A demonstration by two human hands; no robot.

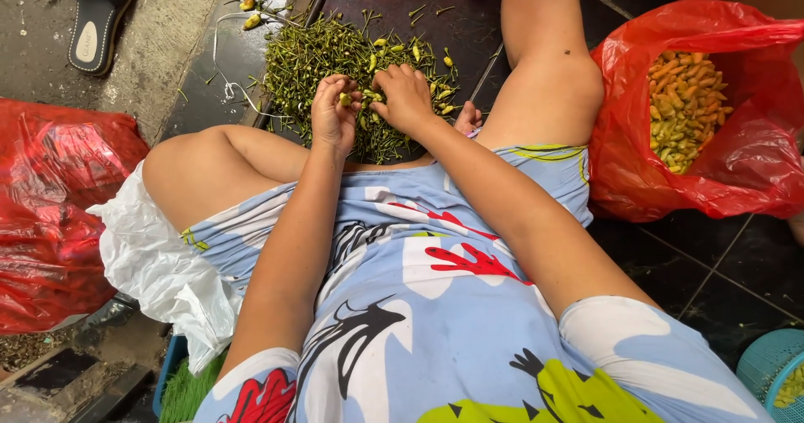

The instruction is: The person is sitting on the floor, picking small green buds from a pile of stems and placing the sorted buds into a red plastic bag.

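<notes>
Green-yellow chili [344,99] pinched in your left hand [333,115], fingers curled tight round it. Right hand [405,96] pressed palm-down into stem pile [335,63], fingers bunched, grabbing. Looks like destemming step, mid-pluck. Next move needs firm twist at stem. Red bag of chilies [687,105] sits off right, past knee.

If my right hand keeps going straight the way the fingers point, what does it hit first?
The right hand points up-left in the picture, toward the left hand. It would probably meet the small chili held there first, with the pile of green stems just beyond, though depth is unclear.
</notes>
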